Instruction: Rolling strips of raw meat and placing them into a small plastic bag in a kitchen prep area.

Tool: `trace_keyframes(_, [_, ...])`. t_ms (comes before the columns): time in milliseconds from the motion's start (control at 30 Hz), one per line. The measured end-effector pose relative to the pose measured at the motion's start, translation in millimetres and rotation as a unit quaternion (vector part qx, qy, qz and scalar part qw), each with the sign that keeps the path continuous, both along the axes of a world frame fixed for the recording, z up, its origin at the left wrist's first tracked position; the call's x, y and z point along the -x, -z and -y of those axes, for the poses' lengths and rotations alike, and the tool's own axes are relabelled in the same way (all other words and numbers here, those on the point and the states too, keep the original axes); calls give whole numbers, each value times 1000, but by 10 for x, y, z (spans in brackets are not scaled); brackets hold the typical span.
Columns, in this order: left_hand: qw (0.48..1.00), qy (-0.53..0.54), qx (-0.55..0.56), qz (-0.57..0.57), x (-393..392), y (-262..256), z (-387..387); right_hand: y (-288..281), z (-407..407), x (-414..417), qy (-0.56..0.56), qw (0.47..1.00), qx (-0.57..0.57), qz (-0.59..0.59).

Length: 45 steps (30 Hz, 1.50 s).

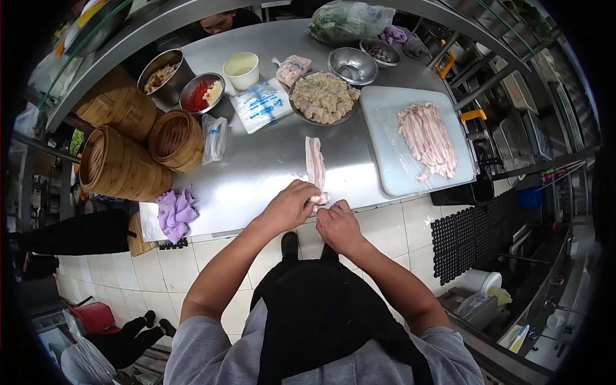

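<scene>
A strip of raw, fatty sliced meat [315,161] lies lengthwise on the steel table, its near end bunched at the table's front edge. My left hand [294,204] pinches that bunched end from the left. Close by on the right, my right hand [338,224] has its fingers curled against the lower part of the same end; its fingertips are partly hidden. Beyond the strip stands a metal bowl heaped with a pale, chunky raw mixture [322,97]. More meat strips [427,139] are stacked on a white cutting board [385,168] to the right.
Bamboo steamers [127,168] and a purple cloth [176,214] are on the left. Farther back are a steel pot [180,94], a bowl of red and pale shreds [202,93], plastic bags [260,103] and an empty metal bowl [353,66]. Another person [219,23] is beyond the table.
</scene>
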State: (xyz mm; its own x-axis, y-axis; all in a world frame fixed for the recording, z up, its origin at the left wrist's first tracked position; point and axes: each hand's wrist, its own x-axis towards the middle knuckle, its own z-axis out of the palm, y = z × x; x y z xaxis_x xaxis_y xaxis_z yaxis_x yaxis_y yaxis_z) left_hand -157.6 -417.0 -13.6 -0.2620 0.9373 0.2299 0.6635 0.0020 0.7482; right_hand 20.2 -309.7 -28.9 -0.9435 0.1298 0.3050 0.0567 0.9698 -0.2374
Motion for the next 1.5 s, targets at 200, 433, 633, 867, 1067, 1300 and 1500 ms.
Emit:
trace_keyframes(200, [991, -21, 79, 105, -62, -29, 58, -125, -49, 21, -9, 999, 47, -9])
trace_keyframes(433, [998, -9, 14, -55, -65, -54, 125, -417, -340, 241, -65, 990, 117, 46])
trace_keyframes(633, [991, -50, -43, -113, -79, -14, 171, -477, -687, 584, -26, 934, 292, 204])
trace_keyframes(867, [977, -8, -40, -209, -84, -65, 21, -210, -908, 724, 15, 904, 378, 198])
trace_keyframes(1067, [987, -42, 21, -156, -45, -6, 23, -514, -548, 391, 55, 940, 300, 152])
trace_keyframes(1300, [992, -1, 107, -69, -6, -104, 15, -327, -456, 219, -5, 963, 244, 113])
trace_keyframes(1500, [978, 38, 13, -205, 0, -240, 32, -513, -707, 483, 20, 920, 267, 285])
